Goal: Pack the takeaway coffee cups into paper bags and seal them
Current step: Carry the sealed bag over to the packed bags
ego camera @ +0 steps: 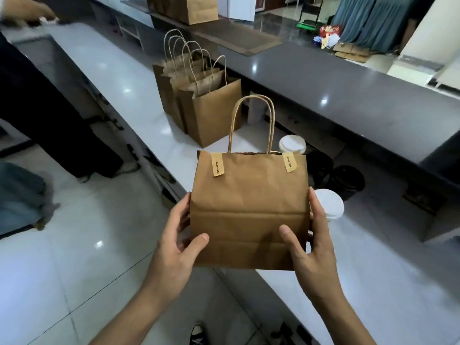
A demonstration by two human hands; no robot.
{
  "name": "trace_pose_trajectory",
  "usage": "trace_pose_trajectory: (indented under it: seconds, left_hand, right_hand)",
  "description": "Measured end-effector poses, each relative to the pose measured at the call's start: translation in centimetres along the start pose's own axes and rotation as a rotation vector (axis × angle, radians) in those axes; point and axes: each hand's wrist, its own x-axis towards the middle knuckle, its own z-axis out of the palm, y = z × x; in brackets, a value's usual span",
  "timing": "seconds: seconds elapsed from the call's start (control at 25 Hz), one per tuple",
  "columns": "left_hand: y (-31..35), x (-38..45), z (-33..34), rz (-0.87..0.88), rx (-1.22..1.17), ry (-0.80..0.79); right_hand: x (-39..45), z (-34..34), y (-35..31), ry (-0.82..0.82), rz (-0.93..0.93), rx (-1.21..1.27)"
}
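Observation:
A brown paper bag (pixel 249 195) with twisted handles is held upright at the middle of the head view. Two "Good luck!" sticker strips (pixel 218 164) fold over its closed top edge. My left hand (pixel 178 241) grips its lower left side, and my right hand (pixel 310 245) grips its lower right side. Behind the bag stand two takeaway cups with white lids, one (pixel 292 144) near its top right corner and one (pixel 329 204) beside my right hand. What the bag holds is hidden.
A row of several brown paper bags (pixel 211 113) with handles stands further back on the white counter (pixel 129 78). A dark grey raised counter (pixel 348 90) runs along the right. A person in dark clothes (pixel 44 108) stands at the left. More bags (pixel 196 7) sit on the far ledge.

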Motion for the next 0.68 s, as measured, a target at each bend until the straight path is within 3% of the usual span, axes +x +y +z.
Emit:
trace_pose_trajectory:
  seconds: [0.36,0.68]
  left_hand:
    - [-3.3,0.5,-12.4,-0.045,-0.002,0.174]
    - [-5.0,0.1,-19.2,-0.089,0.01,0.327]
  right_hand:
    - [1.1,12.6,-2.0,-0.215,-0.018,-0.021]
    - [2.4,20.5,-3.8,-0.378,-0.038,-0.017]
